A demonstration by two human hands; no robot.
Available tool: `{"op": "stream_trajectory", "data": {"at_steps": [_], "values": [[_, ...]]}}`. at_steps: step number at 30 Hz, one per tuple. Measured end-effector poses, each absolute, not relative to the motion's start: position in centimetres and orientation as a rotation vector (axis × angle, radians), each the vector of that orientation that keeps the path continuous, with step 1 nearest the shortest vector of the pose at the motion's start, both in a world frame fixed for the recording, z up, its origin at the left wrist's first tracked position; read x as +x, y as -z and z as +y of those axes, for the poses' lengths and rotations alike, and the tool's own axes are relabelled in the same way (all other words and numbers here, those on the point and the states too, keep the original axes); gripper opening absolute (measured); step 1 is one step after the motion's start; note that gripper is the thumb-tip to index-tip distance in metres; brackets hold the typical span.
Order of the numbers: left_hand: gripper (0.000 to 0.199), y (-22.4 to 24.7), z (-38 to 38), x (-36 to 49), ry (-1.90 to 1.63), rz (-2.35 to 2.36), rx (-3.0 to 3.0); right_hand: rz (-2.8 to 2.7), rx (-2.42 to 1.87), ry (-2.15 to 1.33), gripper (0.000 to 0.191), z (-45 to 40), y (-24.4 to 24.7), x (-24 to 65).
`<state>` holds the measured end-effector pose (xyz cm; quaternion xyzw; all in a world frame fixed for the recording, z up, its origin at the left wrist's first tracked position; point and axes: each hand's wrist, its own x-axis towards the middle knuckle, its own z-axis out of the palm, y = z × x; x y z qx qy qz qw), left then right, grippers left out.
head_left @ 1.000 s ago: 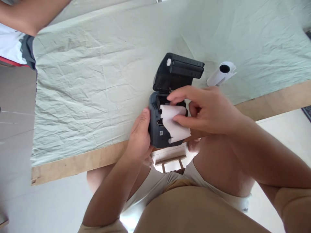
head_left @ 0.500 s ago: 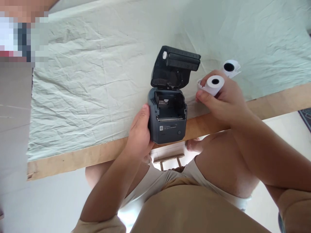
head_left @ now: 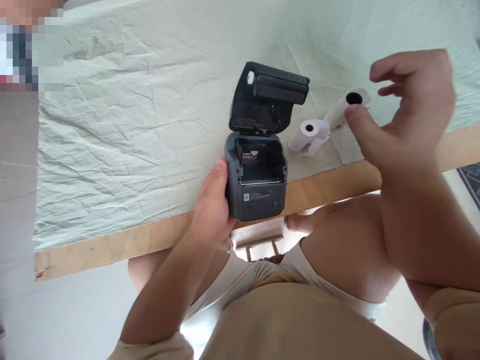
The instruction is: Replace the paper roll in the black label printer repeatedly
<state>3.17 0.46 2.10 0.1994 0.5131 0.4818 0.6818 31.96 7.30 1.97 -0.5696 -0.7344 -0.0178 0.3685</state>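
My left hand (head_left: 212,202) grips the left side of a dark portable label printer (head_left: 258,200) at the table's near edge. The printer's lid (head_left: 268,97) stands raised, and its paper bay (head_left: 260,162) holds no roll. Right of the printer stands a small white paper roll (head_left: 305,135) with a black core and a loose paper end. Just behind it is a larger white paper roll (head_left: 343,107) with a wider dark core. My right hand (head_left: 408,110) is raised beside the larger roll, thumb and fingers apart, holding nothing; the thumb overlaps that roll's edge in view.
A wrinkled pale green cloth (head_left: 112,140) covers the table, whose bare wooden edge (head_left: 123,242) runs along the front. At the upper left, part of another person (head_left: 30,12) shows, blurred out. My legs are under the table edge, near a wooden stool rung (head_left: 258,243).
My right hand has let go of the small paper roll, which now stands on the cloth, and has moved up and right with fingers spread. My left hand still grips the printer.
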Motion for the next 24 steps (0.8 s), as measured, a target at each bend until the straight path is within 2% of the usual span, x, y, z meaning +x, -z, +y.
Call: {"op": "stream_trajectory", "data": {"at_steps": [3, 9, 11, 15, 20, 24], "values": [[0.046, -2.2, 0.6, 3.4, -1.105, 1.205, 0.412, -1.899, -1.733, -0.099, 0.064, 9.0, -1.3, 33.3], [0.045, -2.1, 0.7, 3.3, -1.104, 1.218, 0.409, -1.833, -1.858, -0.053, 0.068, 9.9, -0.8, 33.7], [0.048, -2.0, 0.6, 3.1, -1.090, 1.220, 0.425, -1.859, -1.851, -0.051, 0.065, 9.8, -0.7, 33.9], [0.045, -2.0, 0.6, 3.2, -1.116, 1.228, 0.437, -1.893, -1.824, -0.069, 0.043, 10.0, -0.3, 34.1], [0.038, -2.3, 0.8, 3.6, -1.151, 1.253, 0.379, -1.954, -1.791, -0.118, 0.056, 10.3, -0.3, 33.9], [0.042, -2.2, 0.7, 3.3, -1.118, 1.243, 0.410, -1.914, -1.881, -0.179, 0.047, 10.2, -0.8, 33.9]]}}
